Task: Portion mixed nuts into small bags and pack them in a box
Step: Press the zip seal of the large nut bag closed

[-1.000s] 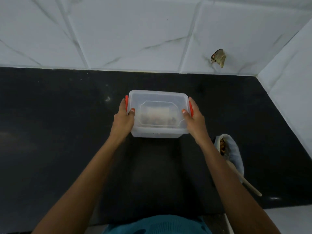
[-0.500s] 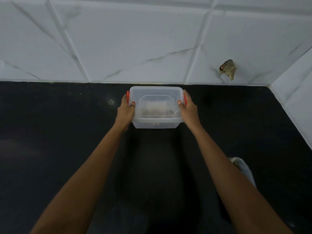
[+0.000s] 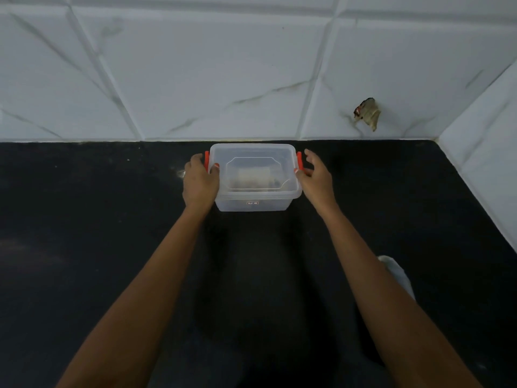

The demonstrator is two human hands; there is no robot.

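A clear plastic box [image 3: 253,204] with its lid on and orange clips at both ends stands on the black counter [image 3: 84,233], close to the back wall. Small filled bags show dimly through the lid. My left hand [image 3: 199,183] holds the box's left end, thumb on the lid's edge and fingers by the orange clip. At the right end, my right hand [image 3: 316,179] has its fingers spread off the box, and only the thumb tip touches the lid's corner.
A white bag [image 3: 397,273] lies on the counter at the right, mostly hidden behind my right forearm. White marble tiles form the back wall, and a side wall [image 3: 486,152] closes the right. A torn scrap [image 3: 368,113] sticks to the back wall.
The box was pushed away from me toward the back wall and now rests there. My right hand's fingers have come off its right end.
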